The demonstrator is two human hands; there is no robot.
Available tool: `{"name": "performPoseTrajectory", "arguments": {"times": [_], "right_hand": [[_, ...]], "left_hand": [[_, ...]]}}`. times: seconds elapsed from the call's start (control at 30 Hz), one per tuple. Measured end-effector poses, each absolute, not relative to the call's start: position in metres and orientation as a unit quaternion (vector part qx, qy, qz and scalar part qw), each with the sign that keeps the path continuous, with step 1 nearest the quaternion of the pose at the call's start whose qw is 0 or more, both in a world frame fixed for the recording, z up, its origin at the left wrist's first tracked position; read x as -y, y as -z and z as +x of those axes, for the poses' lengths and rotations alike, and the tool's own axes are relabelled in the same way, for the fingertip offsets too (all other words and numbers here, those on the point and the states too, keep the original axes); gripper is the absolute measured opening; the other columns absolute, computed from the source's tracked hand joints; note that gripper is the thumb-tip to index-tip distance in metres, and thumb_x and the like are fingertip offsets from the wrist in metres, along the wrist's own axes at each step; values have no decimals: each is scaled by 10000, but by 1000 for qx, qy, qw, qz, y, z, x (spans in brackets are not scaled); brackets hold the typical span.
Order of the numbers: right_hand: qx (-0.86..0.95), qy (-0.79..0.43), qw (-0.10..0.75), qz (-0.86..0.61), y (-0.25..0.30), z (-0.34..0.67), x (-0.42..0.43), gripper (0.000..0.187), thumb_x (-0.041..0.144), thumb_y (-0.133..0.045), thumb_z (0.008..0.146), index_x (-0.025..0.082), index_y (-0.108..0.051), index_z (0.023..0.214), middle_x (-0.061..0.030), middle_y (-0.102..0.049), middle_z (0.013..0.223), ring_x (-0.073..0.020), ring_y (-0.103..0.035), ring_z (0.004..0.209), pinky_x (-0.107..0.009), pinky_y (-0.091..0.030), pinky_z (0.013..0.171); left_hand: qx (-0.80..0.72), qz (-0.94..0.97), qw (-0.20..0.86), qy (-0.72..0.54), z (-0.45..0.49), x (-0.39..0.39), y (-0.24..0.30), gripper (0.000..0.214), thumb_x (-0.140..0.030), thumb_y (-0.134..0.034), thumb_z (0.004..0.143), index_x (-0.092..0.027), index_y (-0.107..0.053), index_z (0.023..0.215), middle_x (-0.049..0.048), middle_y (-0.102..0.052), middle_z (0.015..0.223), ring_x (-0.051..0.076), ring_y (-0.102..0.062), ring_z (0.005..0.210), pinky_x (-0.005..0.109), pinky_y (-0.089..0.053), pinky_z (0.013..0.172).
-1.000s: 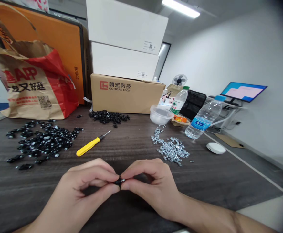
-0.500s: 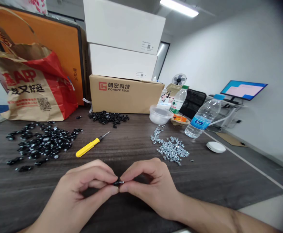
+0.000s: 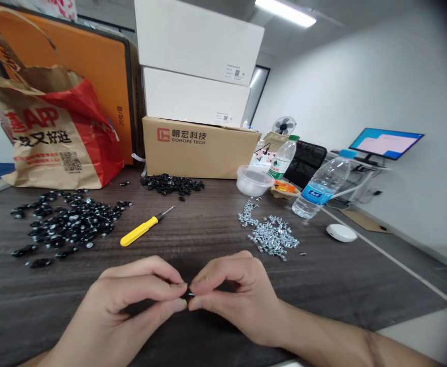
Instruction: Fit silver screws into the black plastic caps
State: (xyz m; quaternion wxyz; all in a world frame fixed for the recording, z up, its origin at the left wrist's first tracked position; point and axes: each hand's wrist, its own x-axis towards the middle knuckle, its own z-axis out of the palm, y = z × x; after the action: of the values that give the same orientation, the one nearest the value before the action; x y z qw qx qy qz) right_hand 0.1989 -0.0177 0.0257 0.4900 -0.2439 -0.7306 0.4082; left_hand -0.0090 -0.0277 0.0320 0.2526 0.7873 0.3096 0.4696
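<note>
My left hand (image 3: 135, 300) and my right hand (image 3: 241, 300) meet above the dark wood table (image 3: 55, 300), pinching a small black plastic part (image 3: 187, 294) between thumbs and forefingers. A bit of silver metal shows at its right end, and my fingertips hide most of it. Up to the left lies a heap of similar black parts (image 3: 70, 224), and a smaller heap (image 3: 170, 183) sits near the cardboard box. A yellow-handled screwdriver (image 3: 139, 231) lies nearest my left hand, and a pile of silver screws (image 3: 271, 235) lies beyond my right hand.
A COHOPE TECH cardboard box (image 3: 196, 148) under white boxes and a red-and-brown paper bag (image 3: 58, 132) stand at the table's back. A clear plastic tub (image 3: 252, 180), a water bottle (image 3: 319, 187) and a white round device (image 3: 341, 233) stand to the right.
Both hands have dropped slightly toward me with the black part still pinched between them. Less of the part shows now. The objects on the table have not moved.
</note>
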Motion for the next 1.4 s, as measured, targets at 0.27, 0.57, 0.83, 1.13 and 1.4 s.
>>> {"name": "performPoseTrajectory", "arguments": {"times": [0.27,0.57,0.83,1.13,1.4], "right_hand": [[726,-435,467,-258,-24,201,19,106,145,-883,726,127,-792,777,-91,-793,764,-169,-759,665,-190,-581,629],[721,-439,468,-262,-25,199,15,162,213,-904,710,125,-784,774,-78,-782,722,-137,-719,604,-164,-542,592],[863,-240,390,-213,-34,209,14,142,269,-700,944,130,-717,969,-61,-752,816,-124,-670,668,-212,-512,638],[912,-118,339,-199,-33,211,19,161,257,-534,1028,123,-619,1005,-102,-724,894,-182,-674,796,-302,-550,738],[931,-36,317,-179,-33,208,22,272,238,-401,1069,114,-613,954,-114,-701,825,-189,-660,758,-305,-537,690]], "left_hand": [[-280,795,250,-477,-7,30,-33,197,-39,-673,813,-214,-714,733,-53,-732,791,44,-689,595,31,-505,590],[-300,767,293,-485,-7,29,-32,206,-56,-707,790,-245,-768,736,-58,-758,786,52,-708,597,32,-514,571],[-316,771,247,-495,-8,33,-34,180,-81,-738,783,-256,-775,759,-46,-783,825,83,-733,638,54,-542,593],[-293,792,221,-488,-9,32,-34,218,-44,-710,802,-256,-755,824,-49,-779,865,83,-741,679,58,-552,636],[-286,804,205,-479,-10,33,-35,188,-68,-679,831,-248,-731,818,-63,-758,826,52,-724,647,30,-528,642]]}}
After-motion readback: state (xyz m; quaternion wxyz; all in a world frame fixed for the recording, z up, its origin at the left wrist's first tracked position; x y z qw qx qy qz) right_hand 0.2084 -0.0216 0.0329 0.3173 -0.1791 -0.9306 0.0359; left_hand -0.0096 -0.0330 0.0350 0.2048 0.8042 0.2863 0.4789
